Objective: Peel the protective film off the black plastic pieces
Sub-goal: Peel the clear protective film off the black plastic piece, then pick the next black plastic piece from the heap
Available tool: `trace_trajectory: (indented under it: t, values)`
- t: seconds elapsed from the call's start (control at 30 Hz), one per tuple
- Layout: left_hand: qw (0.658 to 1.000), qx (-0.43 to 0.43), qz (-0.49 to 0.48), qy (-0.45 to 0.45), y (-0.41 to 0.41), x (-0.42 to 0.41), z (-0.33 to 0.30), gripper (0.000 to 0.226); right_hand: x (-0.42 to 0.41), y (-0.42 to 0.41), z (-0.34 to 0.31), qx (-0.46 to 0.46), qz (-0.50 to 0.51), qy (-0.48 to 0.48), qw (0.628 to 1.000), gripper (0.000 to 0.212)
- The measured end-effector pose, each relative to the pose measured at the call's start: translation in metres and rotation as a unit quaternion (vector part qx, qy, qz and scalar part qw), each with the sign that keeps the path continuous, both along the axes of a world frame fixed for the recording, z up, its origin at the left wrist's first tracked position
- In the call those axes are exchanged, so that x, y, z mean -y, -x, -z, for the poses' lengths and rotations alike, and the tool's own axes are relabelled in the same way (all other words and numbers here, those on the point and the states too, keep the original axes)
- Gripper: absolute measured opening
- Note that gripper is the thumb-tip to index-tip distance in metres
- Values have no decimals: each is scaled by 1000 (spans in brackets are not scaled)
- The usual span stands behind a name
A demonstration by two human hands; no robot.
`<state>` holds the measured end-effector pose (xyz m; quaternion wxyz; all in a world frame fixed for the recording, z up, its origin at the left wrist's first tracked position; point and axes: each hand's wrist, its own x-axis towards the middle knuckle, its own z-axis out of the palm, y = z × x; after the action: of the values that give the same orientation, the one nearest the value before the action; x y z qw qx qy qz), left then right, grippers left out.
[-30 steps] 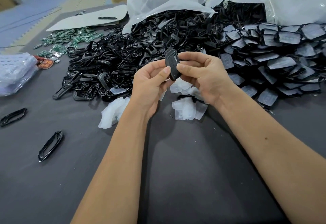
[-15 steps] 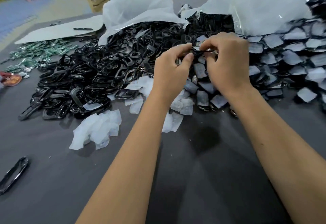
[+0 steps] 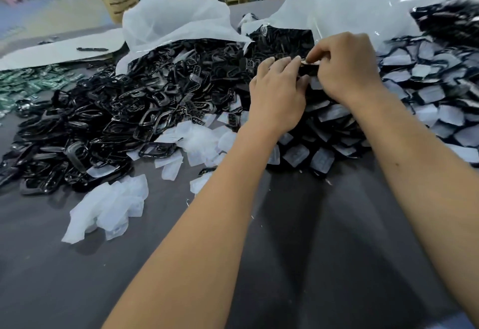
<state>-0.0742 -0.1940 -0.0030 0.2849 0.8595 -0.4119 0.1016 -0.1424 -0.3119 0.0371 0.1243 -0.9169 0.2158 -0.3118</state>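
Two bare forearms reach over a dark grey worktop. The left hand and right hand meet, each grip pinched on one small glossy black plastic piece, held above heaps of black pieces. Crumpled translucent white film scraps lie nearby.

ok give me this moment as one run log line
step: peeling film | left hand: grips black piece | right hand: pinches at its top edge | filmed pile: right | peeled film scraps: on table

Head camera looks forward and down, close over the table.
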Motion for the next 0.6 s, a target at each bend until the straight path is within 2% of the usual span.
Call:
trace_trajectory:
  t: [0.13, 0.27, 0.33, 0.47, 0.6]
  values:
    - [998, -1, -34, 50, 0, -15, -3, 48, -11, -4, -6, 20, -1, 5, 1000, 44]
    - [994, -25, -92, 49, -6, -42, 0, 37, -40, -14, -8, 63, -33, 6, 997, 43]
    - [989, -27, -141, 32, -12, -61, 6, 31, -61, -25, -3, 50, -66, 17, 996, 40]
    - [963, -32, -265, -46, -27, -101, 18, 30, -100, -54, 19, -51, -151, 38, 986, 39]
    - [929, -33, -357, -86, -44, -139, 22, 33, -126, -76, 41, -206, -184, 104, 956, 55]
